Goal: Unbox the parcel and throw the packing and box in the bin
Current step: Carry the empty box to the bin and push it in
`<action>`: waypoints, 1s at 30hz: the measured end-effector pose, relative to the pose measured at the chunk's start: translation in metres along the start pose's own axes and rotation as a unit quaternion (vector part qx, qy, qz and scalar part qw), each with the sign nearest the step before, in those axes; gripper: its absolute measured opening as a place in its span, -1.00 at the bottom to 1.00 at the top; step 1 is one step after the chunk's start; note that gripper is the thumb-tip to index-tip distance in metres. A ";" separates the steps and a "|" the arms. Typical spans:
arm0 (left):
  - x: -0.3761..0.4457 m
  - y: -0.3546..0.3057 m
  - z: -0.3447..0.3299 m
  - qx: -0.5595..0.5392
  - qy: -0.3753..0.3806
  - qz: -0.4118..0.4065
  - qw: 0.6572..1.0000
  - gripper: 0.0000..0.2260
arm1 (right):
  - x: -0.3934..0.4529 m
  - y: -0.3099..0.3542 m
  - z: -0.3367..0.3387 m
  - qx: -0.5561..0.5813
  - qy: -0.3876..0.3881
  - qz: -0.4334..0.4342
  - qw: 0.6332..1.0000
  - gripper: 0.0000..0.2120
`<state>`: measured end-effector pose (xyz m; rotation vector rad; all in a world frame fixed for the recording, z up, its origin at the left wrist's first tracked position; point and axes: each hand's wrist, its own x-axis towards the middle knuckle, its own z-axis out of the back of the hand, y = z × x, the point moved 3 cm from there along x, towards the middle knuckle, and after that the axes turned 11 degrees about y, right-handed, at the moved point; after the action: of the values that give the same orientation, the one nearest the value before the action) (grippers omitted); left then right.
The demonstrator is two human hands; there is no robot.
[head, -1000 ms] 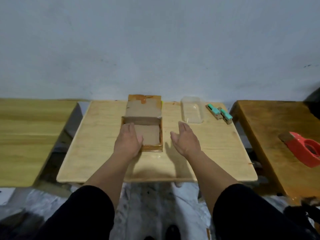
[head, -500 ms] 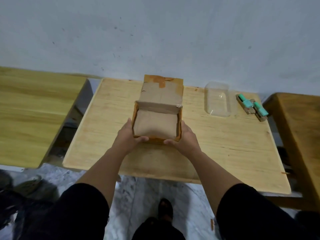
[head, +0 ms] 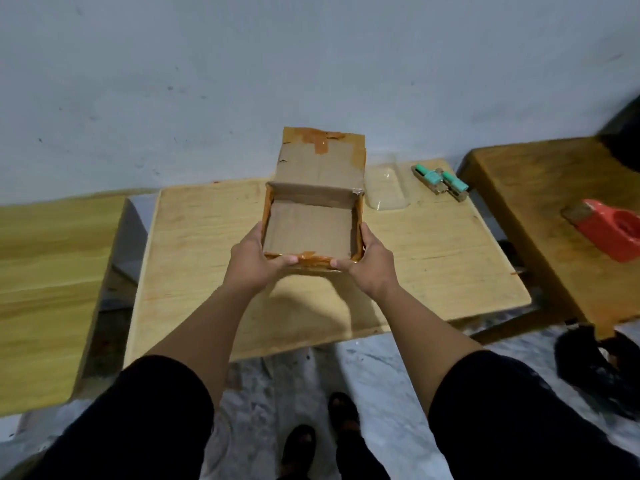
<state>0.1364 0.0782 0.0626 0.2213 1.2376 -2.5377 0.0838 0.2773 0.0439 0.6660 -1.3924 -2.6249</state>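
An open brown cardboard box [head: 310,228] with orange tape on its edges hangs above the light wooden table [head: 433,251], its lid flap standing up at the far side. Nothing shows inside it. My left hand [head: 258,259] grips its near left corner, thumb along the front rim. My right hand [head: 369,259] grips the near right corner the same way. The box casts a shadow on the table below it.
A clear plastic tray [head: 386,188] lies at the table's far right, with two green-topped devices [head: 441,178] beside it. A red tape dispenser [head: 613,228] sits on the darker table at right. A yellow table [head: 52,271] stands at left. A black bag [head: 602,372] lies on the floor.
My hands went from resting open beside the box to gripping its near corners. The box has risen off the table toward me.
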 end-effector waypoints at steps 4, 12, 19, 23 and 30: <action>0.004 -0.052 -0.003 0.024 0.038 -0.092 0.995 -0.37 | -0.033 0.004 0.039 0.031 -0.094 -0.008 0.995 -0.06; -0.023 -0.180 -0.102 0.065 0.152 -0.260 0.951 -0.23 | -0.149 -0.046 0.146 0.052 -0.285 -0.085 0.953 -0.08; -0.089 -0.266 -0.243 0.093 0.282 -0.361 0.884 -0.18 | -0.273 -0.143 0.206 0.108 -0.422 -0.195 0.879 -0.07; -0.120 -0.286 -0.330 0.134 0.360 -0.361 0.850 -0.10 | -0.330 -0.202 0.222 0.141 -0.463 -0.244 0.840 -0.06; -0.143 -0.278 -0.441 0.176 0.430 -0.352 0.813 -0.15 | -0.366 -0.297 0.224 0.194 -0.461 -0.296 0.814 -0.09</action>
<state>0.1778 0.6157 0.0356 1.3571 1.2295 -3.4808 0.3537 0.7236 0.0351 -0.3480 -2.3114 -3.3899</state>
